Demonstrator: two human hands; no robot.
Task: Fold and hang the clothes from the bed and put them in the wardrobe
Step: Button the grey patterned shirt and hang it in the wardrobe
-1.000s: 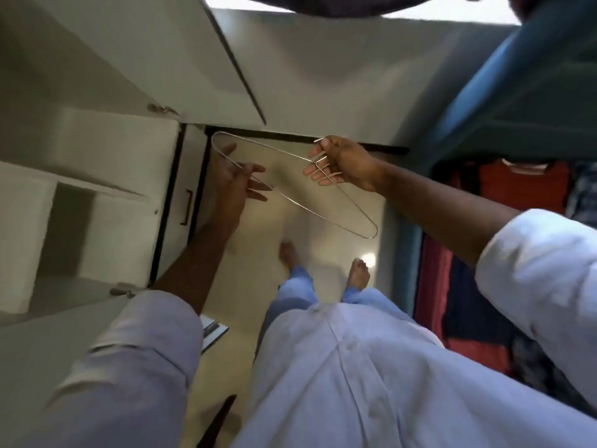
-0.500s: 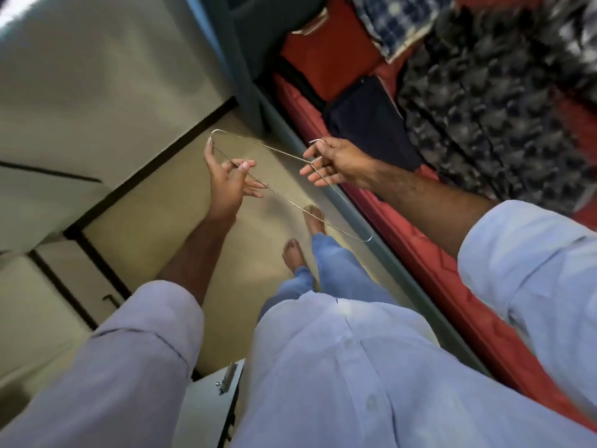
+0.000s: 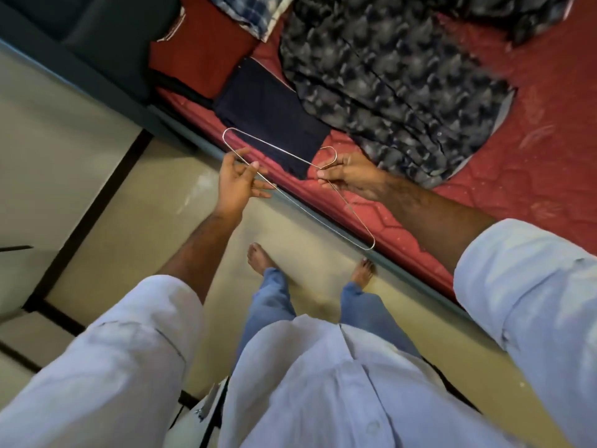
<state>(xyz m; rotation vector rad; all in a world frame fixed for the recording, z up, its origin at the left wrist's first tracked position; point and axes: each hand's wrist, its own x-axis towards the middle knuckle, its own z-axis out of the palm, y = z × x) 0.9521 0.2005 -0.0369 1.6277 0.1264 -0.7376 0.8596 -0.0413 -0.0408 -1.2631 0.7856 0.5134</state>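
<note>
A thin metal wire hanger [image 3: 303,206] is held in the air over the bed's edge. My right hand [image 3: 350,177] pinches it at the hook. My left hand [image 3: 237,182] holds its left end between thumb and fingers. On the red mattress [image 3: 517,163] lie a grey-black patterned garment [image 3: 397,82], a folded dark navy garment [image 3: 271,114], a red T-shirt [image 3: 193,59] and a blue checked cloth [image 3: 255,11] at the top.
I stand barefoot on a beige tiled floor [image 3: 145,227] beside the bed's grey-blue frame [image 3: 106,88]. A white wardrobe door corner with a metal handle [image 3: 206,405] shows at the bottom, by my shirt.
I have turned from the wardrobe to the bed, so the clothes now fill the upper view. Both hands kept hold of the hanger and carried it over the mattress edge.
</note>
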